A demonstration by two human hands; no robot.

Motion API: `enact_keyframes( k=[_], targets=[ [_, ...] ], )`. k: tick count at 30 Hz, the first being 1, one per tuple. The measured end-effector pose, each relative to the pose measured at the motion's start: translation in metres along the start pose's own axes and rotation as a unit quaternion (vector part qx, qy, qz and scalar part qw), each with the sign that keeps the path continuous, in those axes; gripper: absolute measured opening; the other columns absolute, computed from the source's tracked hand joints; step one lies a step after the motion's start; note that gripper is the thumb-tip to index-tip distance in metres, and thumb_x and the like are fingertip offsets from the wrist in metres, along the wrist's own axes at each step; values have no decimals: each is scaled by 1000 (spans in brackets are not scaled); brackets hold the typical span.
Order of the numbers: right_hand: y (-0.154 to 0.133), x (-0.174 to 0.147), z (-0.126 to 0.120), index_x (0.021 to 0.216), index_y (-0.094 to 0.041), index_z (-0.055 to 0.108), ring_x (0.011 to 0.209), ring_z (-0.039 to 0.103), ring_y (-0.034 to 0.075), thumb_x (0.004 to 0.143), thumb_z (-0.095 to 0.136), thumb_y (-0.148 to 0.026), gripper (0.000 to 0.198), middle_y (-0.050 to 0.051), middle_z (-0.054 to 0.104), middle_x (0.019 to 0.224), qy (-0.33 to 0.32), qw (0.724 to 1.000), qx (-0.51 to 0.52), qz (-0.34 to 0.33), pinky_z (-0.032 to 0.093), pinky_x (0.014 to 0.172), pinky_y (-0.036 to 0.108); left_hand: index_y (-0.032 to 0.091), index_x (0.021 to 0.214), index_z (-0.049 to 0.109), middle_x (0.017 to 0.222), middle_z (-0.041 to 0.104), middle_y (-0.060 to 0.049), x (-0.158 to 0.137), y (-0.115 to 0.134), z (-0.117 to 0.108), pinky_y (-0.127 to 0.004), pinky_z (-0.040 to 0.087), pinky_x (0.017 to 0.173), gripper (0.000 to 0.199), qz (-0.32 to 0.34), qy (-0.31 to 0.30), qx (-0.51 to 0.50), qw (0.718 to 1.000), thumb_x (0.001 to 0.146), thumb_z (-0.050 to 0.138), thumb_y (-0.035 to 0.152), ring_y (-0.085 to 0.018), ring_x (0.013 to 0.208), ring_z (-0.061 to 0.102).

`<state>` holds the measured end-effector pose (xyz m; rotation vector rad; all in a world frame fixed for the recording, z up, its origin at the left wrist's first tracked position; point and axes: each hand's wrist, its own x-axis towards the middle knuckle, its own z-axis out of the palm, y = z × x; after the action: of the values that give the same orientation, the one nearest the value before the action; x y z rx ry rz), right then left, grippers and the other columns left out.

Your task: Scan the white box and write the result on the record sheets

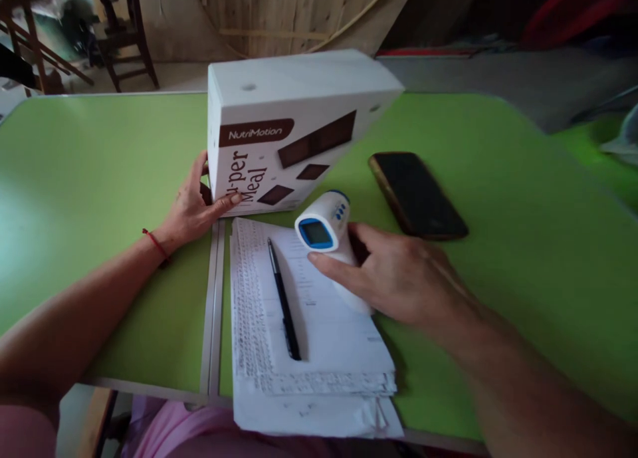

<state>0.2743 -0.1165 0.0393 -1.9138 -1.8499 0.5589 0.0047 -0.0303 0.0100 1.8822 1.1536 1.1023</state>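
White box point(299, 122): cardboard, upright just beyond the papers point(343, 348); a brown band on its front reads "NutriMotion" in pale letters, larger brown lettering runs sideways under it, partly covered at "Meal", and brown bar-shaped pictures slant across the rest.
Left hand point(194, 202): closed on the box's near lower corner, beyond the papers and to their left, thumb across the front, fingers round the side; red cord point(155, 245) at the wrist.
Thermometer point(323, 215): white plastic, gun-shaped, over the right part of the papers; blue frame around a greyish screen, small blue buttons on top, dark blue far end.
Right hand point(413, 278): wrapped round the thermometer's handle, thumb just under the screen.
Pen point(284, 298): black and silver, lying slantwise on the papers.
Phone point(419, 195): dark screen, brown case, beyond the papers to their right.
Table point(109, 312): green, its metal seam running just left of the papers.
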Motion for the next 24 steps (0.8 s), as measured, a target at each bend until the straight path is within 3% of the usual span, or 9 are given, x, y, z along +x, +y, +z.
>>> enact_keyframes(
  k=[3,7,10,13,16,19,24],
  targets=[
    [7,5,2,58,-26,40,47,36,15,66,77,-53,47,-1,40,52,33,995,-97,14,19,55,30,21,129,49,135,56,-13,1,0,0,-48,52,100,75,13,-13,23,1000,77,70,71,-34,120,57],
    [16,8,8,57,-26,42,47,38,17,72,74,-56,46,0,42,50,43,988,-148,-3,20,55,31,21,131,48,141,51,-14,0,-1,2,-54,40,113,72,13,-7,47,999,80,70,67,-37,133,46],
    [16,8,8,57,-26,46,45,37,16,73,73,-59,46,0,42,47,55,986,-157,-29,20,53,30,18,139,42,138,49,-19,-2,-5,5,-66,28,114,99,-41,10,104,994,63,83,68,-46,132,42],
    [7,8,1,59,-25,49,45,37,16,73,74,-59,44,1,45,49,18,984,-175,12,23,53,31,17,142,40,140,46,-22,-3,-11,10,-73,16,115,126,-43,6,167,985,40,92,70,-52,131,38],
    [-5,8,-9,65,-25,50,51,41,18,77,71,-53,38,5,53,57,-11,981,-186,59,27,58,33,15,145,36,143,42,-24,-3,-16,14,-76,5,116,141,-35,-14,203,978,30,91,74,-55,132,33],
    [-10,9,-14,67,-24,50,56,43,17,79,68,-53,36,8,58,64,2,981,-185,64,26,59,34,17,148,31,145,40,-24,-3,-15,14,-76,-1,117,146,-41,-31,203,978,28,91,76,-56,136,29],
    [-10,15,-11,70,-22,57,60,51,21,76,71,-50,32,9,65,71,-17,968,-228,101,27,58,31,12,151,25,148,38,-26,-2,5,12,-71,5,121,142,-105,-90,283,949,40,89,73,-50,140,30]
  ],
)
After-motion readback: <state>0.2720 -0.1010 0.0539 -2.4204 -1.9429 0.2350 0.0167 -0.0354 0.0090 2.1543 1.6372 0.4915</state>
